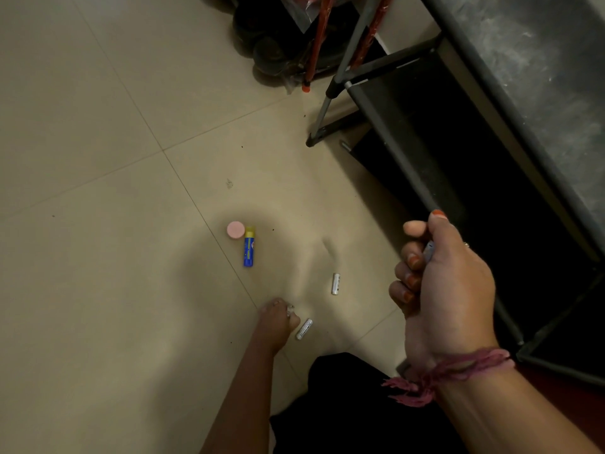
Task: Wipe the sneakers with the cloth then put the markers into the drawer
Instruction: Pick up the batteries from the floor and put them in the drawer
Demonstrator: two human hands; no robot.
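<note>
Two short white markers lie on the beige tile floor: one (336, 283) in the middle and one (304, 328) just right of my left hand. My left hand (278, 319) is down on the floor, fingers curled round a small whitish object at its tips. My right hand (438, 273) is raised near the dark shelf unit, fingers curled round a thin white marker (429, 250) that shows only between them. No sneakers or cloth can be made out.
A blue and yellow tube (248, 247) and a round pink lid (235, 230) lie on the floor to the left. A dark fabric shelf unit with a grey metal frame (386, 139) fills the right side. Dark bags (275, 44) sit at the top.
</note>
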